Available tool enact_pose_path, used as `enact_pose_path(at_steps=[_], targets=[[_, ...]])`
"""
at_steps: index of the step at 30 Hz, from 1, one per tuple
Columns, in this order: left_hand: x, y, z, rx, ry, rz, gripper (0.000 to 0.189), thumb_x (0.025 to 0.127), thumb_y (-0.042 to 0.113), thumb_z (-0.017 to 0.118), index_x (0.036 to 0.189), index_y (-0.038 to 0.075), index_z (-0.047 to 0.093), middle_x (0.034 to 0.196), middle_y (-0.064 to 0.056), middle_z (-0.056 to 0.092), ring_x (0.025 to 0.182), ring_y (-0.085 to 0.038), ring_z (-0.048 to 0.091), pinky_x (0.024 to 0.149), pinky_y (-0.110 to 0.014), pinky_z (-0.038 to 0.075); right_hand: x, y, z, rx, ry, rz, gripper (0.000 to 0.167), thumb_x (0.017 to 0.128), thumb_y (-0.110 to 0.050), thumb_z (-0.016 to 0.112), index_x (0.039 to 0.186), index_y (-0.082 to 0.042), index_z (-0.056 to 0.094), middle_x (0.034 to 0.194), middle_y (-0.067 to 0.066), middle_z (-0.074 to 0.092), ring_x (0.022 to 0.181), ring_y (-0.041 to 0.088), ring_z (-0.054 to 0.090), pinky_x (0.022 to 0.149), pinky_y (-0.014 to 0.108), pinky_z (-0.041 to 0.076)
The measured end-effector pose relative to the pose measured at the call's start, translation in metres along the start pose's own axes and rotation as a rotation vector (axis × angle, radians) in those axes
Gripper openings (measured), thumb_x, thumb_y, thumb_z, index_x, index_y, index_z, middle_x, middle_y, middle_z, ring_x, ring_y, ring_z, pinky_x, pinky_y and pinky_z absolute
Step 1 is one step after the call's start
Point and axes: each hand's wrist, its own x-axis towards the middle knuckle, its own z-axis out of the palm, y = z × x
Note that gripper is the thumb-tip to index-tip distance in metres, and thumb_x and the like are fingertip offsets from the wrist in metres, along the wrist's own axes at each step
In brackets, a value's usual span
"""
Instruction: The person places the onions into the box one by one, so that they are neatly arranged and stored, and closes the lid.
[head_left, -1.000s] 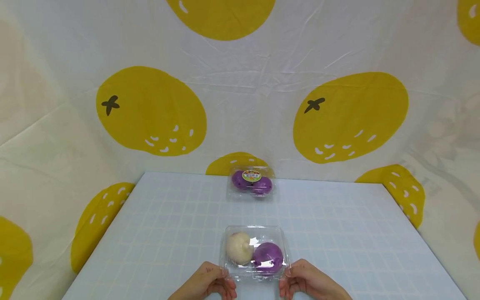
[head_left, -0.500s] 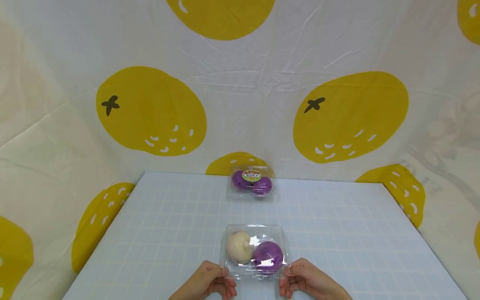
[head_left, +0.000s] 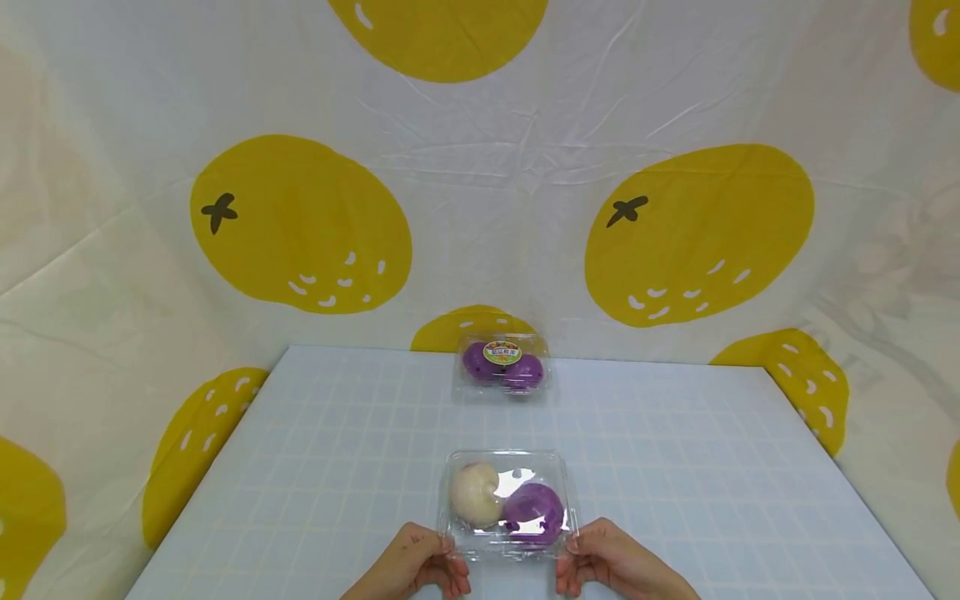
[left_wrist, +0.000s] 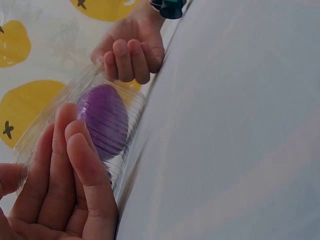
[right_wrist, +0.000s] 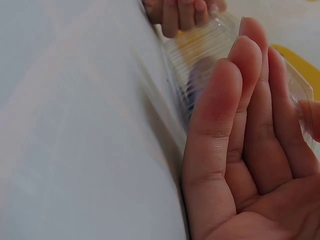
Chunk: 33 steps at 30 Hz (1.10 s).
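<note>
A clear plastic clamshell box (head_left: 480, 543) stands near the front of the table, holding a cream-white round item (head_left: 476, 495) on the left and a purple round one (head_left: 534, 513) on the right. My left hand (head_left: 420, 560) pinches the box's near left corner between thumb and fingers. At the near right corner my right hand (head_left: 613, 557) pinches it the same way. Both wrist views show the thumb on the box's rim and the other fingers along its side. Through the ribbed wall in the left wrist view, the purple item (left_wrist: 104, 120) shows.
At the back of the table (head_left: 360, 450) stands a second clear box (head_left: 546, 382) with two purple round items and an oval label (head_left: 502, 352) on its lid. Behind it hangs a white cloth (head_left: 495, 217) printed with large yellow fruit.
</note>
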Motion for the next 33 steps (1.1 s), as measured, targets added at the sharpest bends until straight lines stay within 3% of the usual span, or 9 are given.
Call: enact_pose_path(at_steps=[5,12,17,20,26,33], targets=[[0.000,0.001,0.000,-0.009,0.010,-0.032,0.050,0.101,0.009,0.042,0.097,-0.040,0.039,0.085,-0.006,0.075,0.079,-0.013,0.072,0.068,-0.024,0.058,0.000,-0.002,0.001,-0.007,0.009,0.034,0.040,0.102,-0.003,0.033,0.102,-0.001,0.073,0.098,0.009,0.074,0.088,0.015,0.069,0.081,0.027,0.057],[0.000,0.003,-0.004,-0.049,-0.028,-0.004,0.043,0.100,0.005,0.040,0.096,-0.038,0.044,0.089,-0.009,0.075,0.080,-0.015,0.072,0.070,-0.026,0.059,0.002,-0.004,0.001,-0.003,0.022,0.055,0.041,0.103,-0.004,0.033,0.104,-0.003,0.074,0.100,0.009,0.074,0.091,0.016,0.069,0.083,0.029,0.057],[0.004,0.006,-0.008,-0.071,-0.025,-0.019,0.034,0.100,0.004,0.040,0.095,-0.011,0.071,0.091,-0.010,0.075,0.083,-0.017,0.072,0.073,-0.028,0.059,0.007,-0.006,-0.003,-0.053,0.057,0.031,0.038,0.101,-0.003,0.035,0.102,0.006,0.071,0.096,0.010,0.074,0.088,0.017,0.070,0.081,0.029,0.057],[0.007,0.008,-0.011,-0.041,-0.002,-0.033,0.034,0.101,0.007,0.041,0.094,0.001,0.074,0.091,-0.010,0.075,0.083,-0.017,0.071,0.073,-0.028,0.058,0.011,-0.007,-0.006,-0.078,0.069,-0.004,0.037,0.100,-0.001,0.035,0.099,0.009,0.071,0.093,0.012,0.074,0.085,0.018,0.071,0.078,0.030,0.058],[0.016,0.011,-0.014,0.000,0.073,-0.083,0.031,0.100,0.011,0.046,0.091,0.001,0.074,0.088,-0.010,0.075,0.080,-0.017,0.071,0.073,-0.029,0.059,0.016,-0.011,-0.013,-0.062,0.061,-0.016,0.039,0.099,0.000,0.035,0.097,0.001,0.074,0.093,0.011,0.075,0.086,0.019,0.072,0.078,0.031,0.059],[0.022,0.014,-0.019,0.009,0.085,-0.084,0.031,0.099,0.010,0.046,0.090,-0.001,0.073,0.087,-0.012,0.074,0.080,-0.018,0.071,0.073,-0.029,0.059,0.021,-0.015,-0.018,-0.059,0.068,-0.027,0.039,0.099,0.000,0.035,0.097,0.000,0.074,0.094,0.010,0.075,0.087,0.020,0.072,0.080,0.032,0.059]])
